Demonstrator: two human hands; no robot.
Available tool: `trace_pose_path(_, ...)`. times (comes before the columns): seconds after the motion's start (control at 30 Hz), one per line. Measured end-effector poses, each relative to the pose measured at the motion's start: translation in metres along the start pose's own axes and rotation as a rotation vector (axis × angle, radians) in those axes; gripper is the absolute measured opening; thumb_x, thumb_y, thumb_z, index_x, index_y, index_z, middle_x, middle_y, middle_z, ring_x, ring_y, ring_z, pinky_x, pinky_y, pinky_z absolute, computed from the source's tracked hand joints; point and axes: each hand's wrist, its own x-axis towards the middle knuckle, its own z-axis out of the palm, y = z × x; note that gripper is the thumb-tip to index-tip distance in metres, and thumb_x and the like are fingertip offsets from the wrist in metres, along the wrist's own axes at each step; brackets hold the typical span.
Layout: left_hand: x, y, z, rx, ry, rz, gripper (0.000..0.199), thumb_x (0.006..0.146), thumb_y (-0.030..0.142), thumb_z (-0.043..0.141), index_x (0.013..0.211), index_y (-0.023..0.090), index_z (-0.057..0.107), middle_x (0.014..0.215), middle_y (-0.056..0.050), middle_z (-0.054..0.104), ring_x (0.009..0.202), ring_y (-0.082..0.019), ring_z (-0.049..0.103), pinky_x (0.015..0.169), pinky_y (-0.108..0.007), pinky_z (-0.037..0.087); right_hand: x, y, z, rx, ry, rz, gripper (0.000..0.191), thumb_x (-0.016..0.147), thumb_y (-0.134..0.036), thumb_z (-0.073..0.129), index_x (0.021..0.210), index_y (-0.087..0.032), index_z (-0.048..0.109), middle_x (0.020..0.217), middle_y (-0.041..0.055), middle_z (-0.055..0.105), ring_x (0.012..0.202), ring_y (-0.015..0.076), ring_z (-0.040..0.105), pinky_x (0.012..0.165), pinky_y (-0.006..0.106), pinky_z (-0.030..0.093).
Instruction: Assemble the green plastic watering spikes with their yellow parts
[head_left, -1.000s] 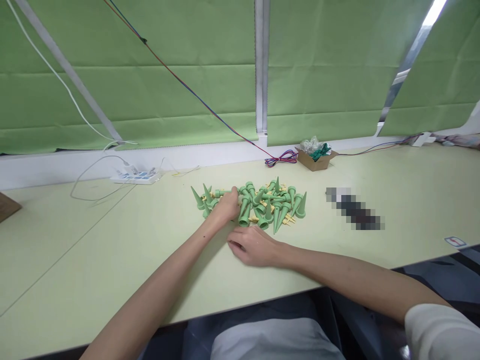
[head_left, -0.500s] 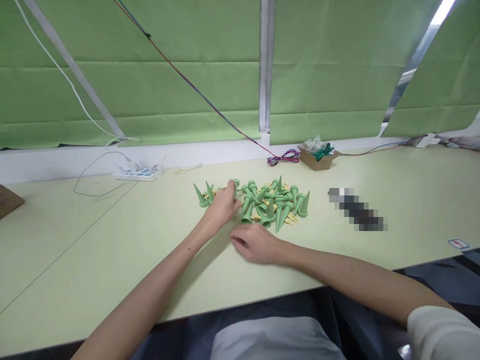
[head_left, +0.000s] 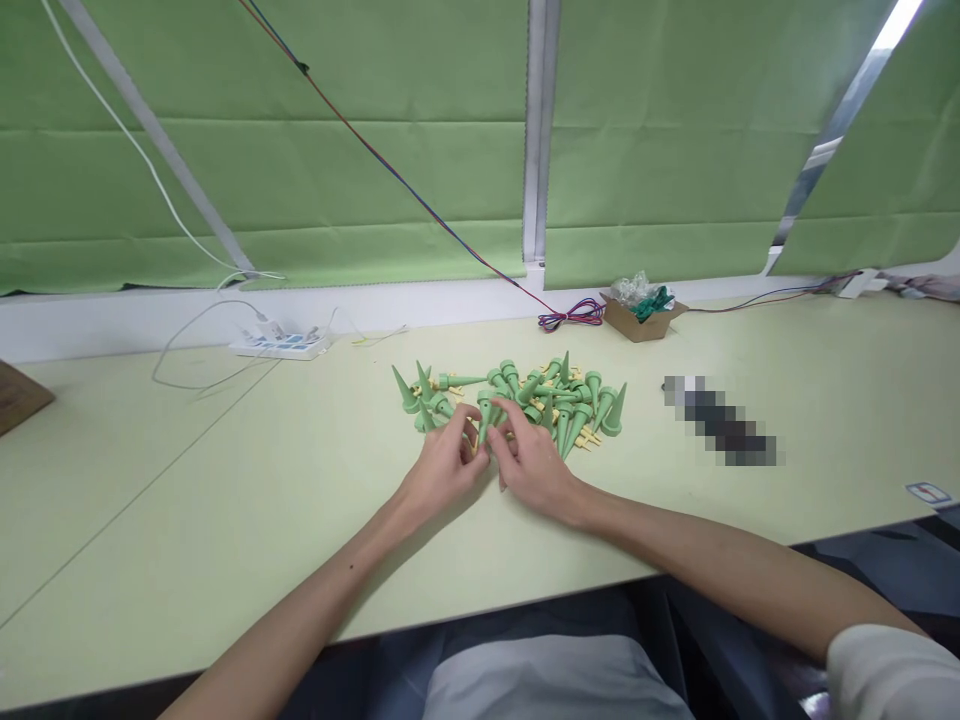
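Between my two hands is a green plastic spike (head_left: pixel 485 412), its wide capped end up and its point down. My left hand (head_left: pixel 448 462) pinches it from the left side. My right hand (head_left: pixel 536 465) has its thumb and fingers closed against it from the right; exactly where the fingertips touch is partly hidden. Just beyond my hands lies a heap of similar green spikes (head_left: pixel 577 425), some standing on their wide ends and others on their sides. Small yellow plastic pieces (head_left: pixel 589 438) are mixed among them.
A white power strip (head_left: pixel 281 346) with cables lies at the back left. Along the back stand a small cardboard box (head_left: pixel 637 322) with plastic and green material and a coiled red-blue wire (head_left: pixel 571 315). A blurred dark object (head_left: pixel 724 425) lies to the right on the table (head_left: pixel 225 500).
My left hand has come back from the heap toward me with a spike. My right hand has moved slightly right and up, and its fingers now meet the spike.
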Motion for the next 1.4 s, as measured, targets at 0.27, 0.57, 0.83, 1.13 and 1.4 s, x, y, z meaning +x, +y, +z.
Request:
trace_pose_path(0.27,-0.006,0.001,0.001,-0.08,-0.05,0.072,0.03,0.086,0.025,0.05,0.115,0.023,0.042,0.078,0.003,0.058,0.052,-0.009,0.047,0.051,-0.022,0.036,0.003,0.004,-0.003,-0.014,-0.013,-0.029,0.032,0.099,-0.022,0.042,0.131,-0.021,0.045,0.076,-0.0007,0.064,0.051,0.0119,0.058,0.053,0.024,0.048)
trace_pose_path(0.57,-0.006,0.0,0.005,-0.18,-0.117,0.148,0.023,0.093,0.027,0.044,0.116,0.022,0.045,0.087,-0.002,0.064,0.071,-0.014,0.06,0.061,-0.024,0.045,0.005,0.003,-0.007,0.114,-0.032,0.065,0.029,0.097,-0.025,0.042,0.126,-0.024,0.043,0.084,-0.0015,0.057,0.045,0.0094,0.059,0.045,0.023,0.047)
trace_pose_path(0.83,-0.002,-0.002,0.004,-0.208,0.037,0.058,0.025,0.096,0.036,0.044,0.117,0.022,0.046,0.083,-0.002,0.06,0.068,-0.013,0.056,0.061,-0.025,0.046,0.006,0.002,-0.01,0.073,0.042,0.072,0.027,0.098,-0.033,0.042,0.123,-0.023,0.042,0.084,-0.001,0.057,0.046,0.0101,0.058,0.048,0.023,0.045)
trace_pose_path(1.13,0.001,0.006,-0.003,-0.548,-0.014,-0.113,0.05,0.09,0.05,0.055,0.13,0.025,0.04,0.073,0.005,0.047,0.05,-0.008,0.048,0.047,-0.022,0.039,0.002,-0.001,-0.01,0.039,-0.176,-0.05,0.023,0.092,-0.021,0.046,0.114,-0.022,0.038,0.072,-0.0059,0.059,0.046,0.0094,0.045,0.049,0.021,0.034)
trace_pose_path(1.4,0.004,-0.003,-0.008,-0.534,-0.02,-0.157,0.041,0.084,0.049,0.064,0.113,0.02,0.055,0.063,0.006,0.042,0.045,-0.007,0.042,0.043,-0.021,0.031,0.001,0.001,-0.015,-0.216,-0.213,-0.091,0.025,0.094,-0.029,0.052,0.116,-0.018,0.045,0.067,-0.005,0.058,0.055,0.0121,0.053,0.054,0.021,0.033)
